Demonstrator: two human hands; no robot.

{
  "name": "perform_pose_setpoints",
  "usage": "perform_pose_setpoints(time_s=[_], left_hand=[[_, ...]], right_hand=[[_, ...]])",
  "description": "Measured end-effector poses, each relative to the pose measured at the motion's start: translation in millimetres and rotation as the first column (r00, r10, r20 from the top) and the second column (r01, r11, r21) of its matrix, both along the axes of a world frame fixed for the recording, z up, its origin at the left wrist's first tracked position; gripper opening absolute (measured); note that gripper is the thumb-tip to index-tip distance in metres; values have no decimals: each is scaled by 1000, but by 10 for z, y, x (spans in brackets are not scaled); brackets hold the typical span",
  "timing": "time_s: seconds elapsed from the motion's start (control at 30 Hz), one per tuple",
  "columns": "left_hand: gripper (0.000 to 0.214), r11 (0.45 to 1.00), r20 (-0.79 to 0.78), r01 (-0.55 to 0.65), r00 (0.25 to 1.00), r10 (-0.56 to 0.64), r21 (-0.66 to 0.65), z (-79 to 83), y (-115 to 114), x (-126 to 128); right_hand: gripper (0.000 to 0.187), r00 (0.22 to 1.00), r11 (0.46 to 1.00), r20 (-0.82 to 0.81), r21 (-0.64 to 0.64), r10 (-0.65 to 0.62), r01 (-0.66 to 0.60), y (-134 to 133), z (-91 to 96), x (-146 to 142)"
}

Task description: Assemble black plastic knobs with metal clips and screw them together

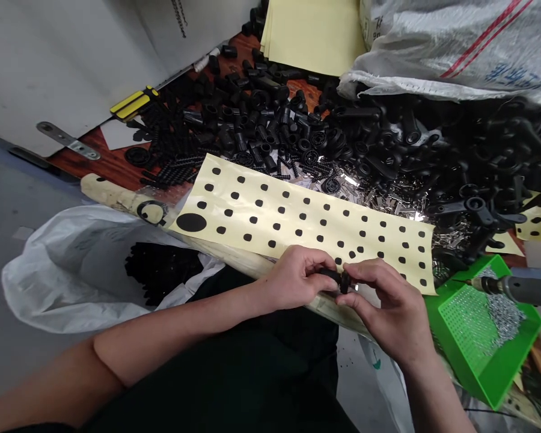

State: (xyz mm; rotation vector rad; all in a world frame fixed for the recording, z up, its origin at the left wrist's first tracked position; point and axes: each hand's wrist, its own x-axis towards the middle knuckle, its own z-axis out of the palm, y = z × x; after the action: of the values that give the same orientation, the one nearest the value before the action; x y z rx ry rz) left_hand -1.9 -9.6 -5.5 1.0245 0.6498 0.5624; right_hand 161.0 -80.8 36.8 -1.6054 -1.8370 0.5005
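Note:
My left hand (pixel 300 278) pinches a small black cylindrical plastic part (pixel 329 275) between thumb and fingers. Thumb and fingertips of my right hand (pixel 390 300) grip a black disc-like piece (pixel 345 281) at that part's right end. The two pieces touch or nearly touch; fingers cover much of both. Just beyond my hands lies a pale yellow sheet (pixel 264 219) with rows of black pads and one large black oval. A white bag (pixel 67 270) with black pieces inside hangs open left of my forearm.
Heaped black plastic parts (pixel 252 120) and small metal clips (pixel 388 195) cover the table behind the sheet. At right, a grey electric screwdriver (pixel 532 290) hangs over a green basket (pixel 469 361) of screws. A white woven sack (pixel 433 45) stands at the back.

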Motion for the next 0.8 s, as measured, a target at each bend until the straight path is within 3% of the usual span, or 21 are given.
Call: perform_pose_setpoints(time_s=[0.17, 0.33, 0.4, 0.57, 0.63, 0.73, 0.8], left_hand=[[9, 998, 1, 43, 999, -43, -36, 7, 19, -17], [7, 998, -80, -1, 997, 6, 63, -19, -17, -11], [7, 997, -86, -5, 996, 12, 78, -23, -23, -10], [9, 996, 23, 74, 997, -73, -40, 10, 22, -29], [9, 991, 62, 90, 995, -84, -96, 23, 45, -40], [13, 987, 88, 82, 994, -70, -138, 19, 60, -55], [16, 987, 100, 75, 993, -61, -142, 1, 58, -60]], right_hand=[[20, 999, 998, 37, 63, 21, -24, -20, -12, -30], [28, 938, 972, -277, -164, -208, 167, -24, -77, -89], [30, 910, 957, -321, -203, -263, 206, -38, -91, -103], [27, 960, 978, -211, -130, -187, 162, -78, -36, -94], [37, 974, 982, -155, -112, -167, 151, -101, -10, -89], [53, 969, 976, -132, -92, -209, 198, -145, -2, -89], [41, 955, 966, -145, -40, -260, 257, -165, -10, -100]])
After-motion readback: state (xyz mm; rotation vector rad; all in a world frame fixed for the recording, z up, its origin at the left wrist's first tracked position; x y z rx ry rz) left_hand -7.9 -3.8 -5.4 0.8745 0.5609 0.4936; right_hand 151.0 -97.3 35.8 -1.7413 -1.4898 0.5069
